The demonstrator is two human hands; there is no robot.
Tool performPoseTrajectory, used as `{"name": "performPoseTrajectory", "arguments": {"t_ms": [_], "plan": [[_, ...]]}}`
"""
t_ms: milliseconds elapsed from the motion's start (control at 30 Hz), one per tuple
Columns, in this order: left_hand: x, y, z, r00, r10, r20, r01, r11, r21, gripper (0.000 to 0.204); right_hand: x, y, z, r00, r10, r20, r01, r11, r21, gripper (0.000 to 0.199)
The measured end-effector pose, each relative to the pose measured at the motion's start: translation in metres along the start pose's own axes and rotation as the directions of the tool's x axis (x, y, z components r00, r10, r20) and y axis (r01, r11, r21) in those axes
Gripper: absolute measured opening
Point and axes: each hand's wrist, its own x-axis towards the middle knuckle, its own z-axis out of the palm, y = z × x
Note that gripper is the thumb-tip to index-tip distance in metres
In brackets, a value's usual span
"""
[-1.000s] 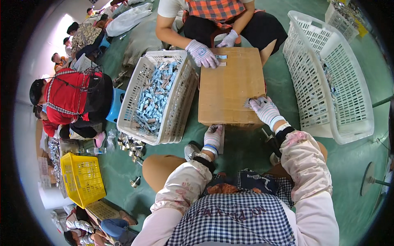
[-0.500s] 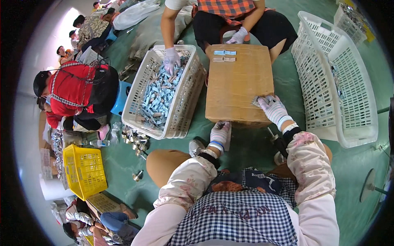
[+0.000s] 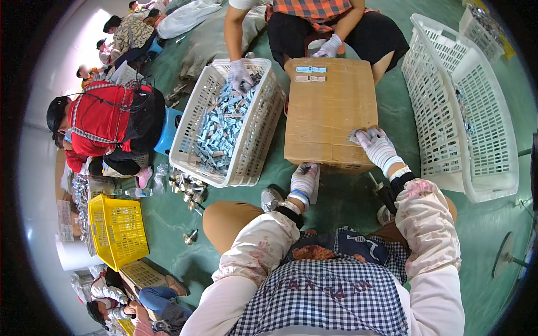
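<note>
A taped brown carton (image 3: 330, 120) stands in front of me; a small blue piece (image 3: 311, 69) and a small beige piece (image 3: 310, 79) lie near its far edge. My right hand (image 3: 381, 150), in a striped glove, rests by the carton's near right corner, its fingers closed on a small grey flat piece (image 3: 354, 136). Below the carton's near edge is my left hand (image 3: 303, 182), gloved too, with bent, closed fingers. A pale strip (image 3: 316, 187) shows beside it; what the fingers grip is hidden.
Left of the carton, a co-worker's gloved hand (image 3: 241, 77) is in a white basket (image 3: 227, 178) of blue and beige pieces. Their other hand (image 3: 329, 46) is behind the carton. A tall white basket (image 3: 437, 140) stands right. Metal parts (image 3: 188, 189) lie on the floor, left.
The co-worker's hand in the basket has moved slightly right and up. My right hand stays by the carton corner with its grey piece, its fingers slightly shifted. The view has shifted a little.
</note>
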Motion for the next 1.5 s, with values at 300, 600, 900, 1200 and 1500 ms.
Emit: {"name": "performPoseTrajectory", "arguments": {"t_ms": [300,600,900,1200,1500], "plan": [[0.002,0.001,0.011,1.0,0.021,0.001,-0.021,0.996,0.089,0.011,0.01,0.021,0.011,0.998,0.039,-0.05,-0.033,0.994,0.103,0.057],[0.019,-0.019,0.004,0.998,0.061,-0.014,-0.06,0.995,0.076,0.007,0.013,0.024,0.015,0.989,0.138,-0.06,-0.125,0.976,0.179,0.063],[0.021,-0.025,0.006,0.996,0.089,-0.009,-0.088,0.993,0.076,0.007,-0.005,0.007,-0.008,0.99,0.127,-0.068,-0.115,0.98,0.16,0.061],[0.034,-0.033,0.005,0.997,0.068,0.022,-0.069,0.994,0.08,0.01,0.015,0.038,0.017,0.996,0.007,-0.092,0.005,0.992,0.124,0.061],[0.044,-0.049,0.002,0.995,0.103,0.009,-0.103,0.992,0.07,0.01,0.001,0.015,-0.006,0.991,0.129,-0.035,-0.121,0.977,0.174,0.056]]}}
